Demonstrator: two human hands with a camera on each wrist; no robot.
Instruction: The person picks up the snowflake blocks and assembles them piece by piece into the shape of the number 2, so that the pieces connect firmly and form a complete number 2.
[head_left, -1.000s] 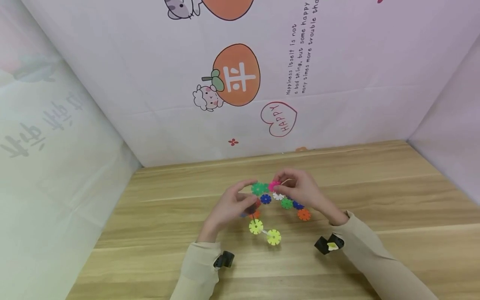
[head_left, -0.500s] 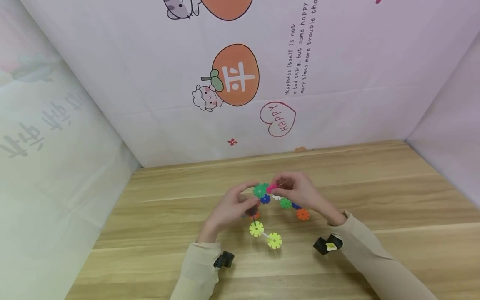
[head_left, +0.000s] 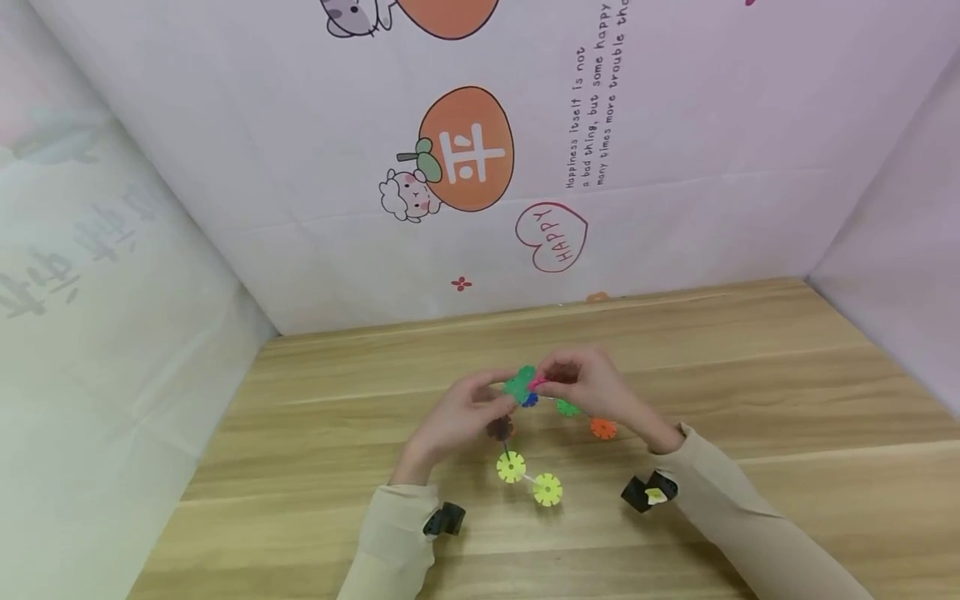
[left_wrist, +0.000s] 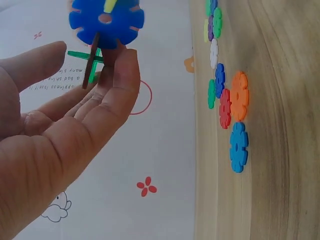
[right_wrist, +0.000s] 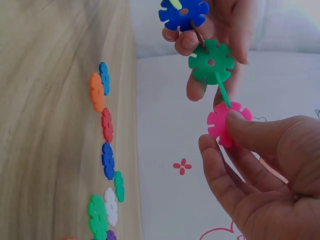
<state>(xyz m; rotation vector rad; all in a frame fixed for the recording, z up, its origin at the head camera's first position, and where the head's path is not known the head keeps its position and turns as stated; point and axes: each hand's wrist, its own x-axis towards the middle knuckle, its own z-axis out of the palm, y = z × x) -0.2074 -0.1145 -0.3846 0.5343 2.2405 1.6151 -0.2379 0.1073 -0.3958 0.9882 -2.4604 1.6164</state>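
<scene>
A chain of slotted plastic snowflake discs hangs above the table between both hands. My left hand (head_left: 457, 421) holds it near a brown disc (head_left: 500, 428), seen edge-on under a blue disc (left_wrist: 85, 22) in the left wrist view. The chain's lower end has two yellow discs (head_left: 511, 477) with a clear piece between them. At the other end, my right hand (head_left: 592, 387) pinches a pink disc (right_wrist: 218, 125) between thumb and fingers. It meets an edge-on green disc (right_wrist: 221, 90), which joins a face-on green disc (right_wrist: 200, 70). How deep the pink disc's slot sits cannot be told.
Loose discs lie on the wooden table (head_left: 337, 467) behind the hands, among them an orange disc (left_wrist: 240, 95), a light blue disc (left_wrist: 239, 147), a red disc (right_wrist: 107, 125) and a white disc (right_wrist: 111, 206). A printed cloth wall (head_left: 337, 250) rises behind the table.
My right hand has shifted slightly left and turned the pink disc from face-on to nearly edge-on. The green discs have tilted, and the yellow end of the chain hangs slightly lower in view.
</scene>
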